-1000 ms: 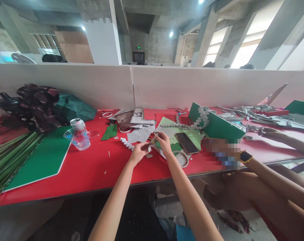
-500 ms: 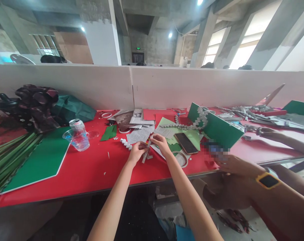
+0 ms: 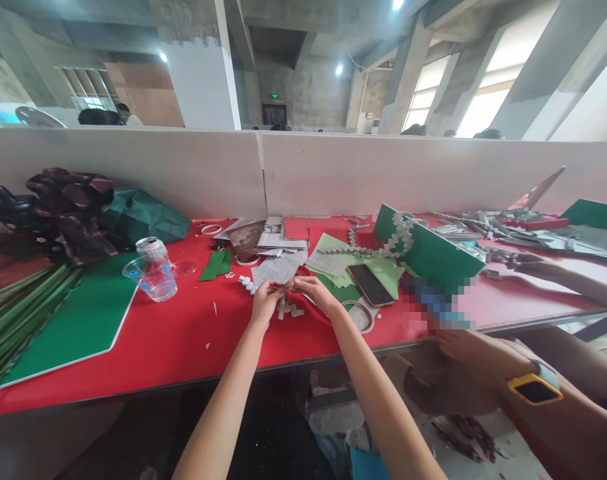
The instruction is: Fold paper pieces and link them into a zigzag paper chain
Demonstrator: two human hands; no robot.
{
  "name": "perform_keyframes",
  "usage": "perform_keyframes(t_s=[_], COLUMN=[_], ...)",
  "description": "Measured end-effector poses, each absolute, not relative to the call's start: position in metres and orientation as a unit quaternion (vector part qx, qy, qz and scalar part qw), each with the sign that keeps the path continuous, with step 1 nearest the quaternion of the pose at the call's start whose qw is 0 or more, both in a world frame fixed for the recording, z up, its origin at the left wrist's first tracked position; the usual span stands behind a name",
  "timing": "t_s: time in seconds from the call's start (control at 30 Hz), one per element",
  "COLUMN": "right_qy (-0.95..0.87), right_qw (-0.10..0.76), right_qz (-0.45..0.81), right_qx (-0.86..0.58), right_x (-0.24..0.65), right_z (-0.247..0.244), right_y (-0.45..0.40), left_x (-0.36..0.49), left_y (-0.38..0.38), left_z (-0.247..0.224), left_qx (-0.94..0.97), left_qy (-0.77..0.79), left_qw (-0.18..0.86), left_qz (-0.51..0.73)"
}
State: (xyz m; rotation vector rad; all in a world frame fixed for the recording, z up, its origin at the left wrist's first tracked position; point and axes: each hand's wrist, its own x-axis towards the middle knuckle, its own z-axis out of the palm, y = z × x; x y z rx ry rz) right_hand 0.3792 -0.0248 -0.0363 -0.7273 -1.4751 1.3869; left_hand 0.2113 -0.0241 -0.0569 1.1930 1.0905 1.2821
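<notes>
My left hand [image 3: 266, 301] and my right hand [image 3: 314, 291] meet over the red table, fingertips pinched close together. Between them is a narrow folded paper strip [image 3: 282, 311], its lower end showing beneath the fingers; the rest is hidden by them. Just right of that end lie small folded paper pieces [image 3: 297, 312]. A short white zigzag paper chain [image 3: 245, 283] rests left of my left hand. Printed sheets [image 3: 282, 267] are spread behind both hands. Beside my right hand are green papers [image 3: 346, 293] and a phone [image 3: 370, 285].
A tape roll [image 3: 366, 319] lies near the front edge. On the left stand a plastic cup [image 3: 159, 285] and can [image 3: 152, 248], beside a green board [image 3: 78, 327]. A longer paper chain [image 3: 378, 251] leans on another green board [image 3: 426, 253]. A co-worker's hand [image 3: 463, 340] is at right.
The strip, held up diagonally before, now shows only a short end below my fingers. My hands have turned inward and closed together, slightly lower. The co-worker's near hand has shifted a little.
</notes>
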Motion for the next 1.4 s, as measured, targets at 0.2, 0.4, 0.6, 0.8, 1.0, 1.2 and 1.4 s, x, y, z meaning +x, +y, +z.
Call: perform_keyframes(t_s=[0.2,0.4,0.6,0.8,1.0,1.2,1.4], right_qy=[-0.608,-0.629,-0.699,-0.705,-0.617,-0.62,-0.637], right_qw=[0.493,0.513,0.506,0.465,0.451,0.469,0.448], right_qz=[0.545,0.475,0.327,0.385,0.552,0.52,0.505], right_qx=[-0.3,-0.339,-0.386,-0.372,-0.333,-0.354,-0.372], right_x=[0.378,0.376,0.374,0.371,0.372,0.374,0.373], right_z=[-0.036,-0.041,-0.052,-0.051,-0.036,-0.04,-0.044], right_y=[-0.026,-0.022,-0.015,-0.018,-0.03,-0.025,-0.022], left_x=[0.213,0.217,0.219,0.218,0.217,0.22,0.22], left_y=[-0.025,-0.027,-0.027,-0.027,-0.027,-0.033,-0.035], left_z=[-0.056,-0.054,-0.054,-0.053,-0.052,-0.045,-0.043], left_qx=[0.487,0.539,0.583,0.549,0.51,0.497,0.521], left_qy=[0.447,0.404,0.384,0.408,0.411,0.373,0.368], left_qw=[0.519,0.535,0.521,0.52,0.541,0.587,0.574], left_qz=[0.541,0.51,0.492,0.512,0.528,0.519,0.514])
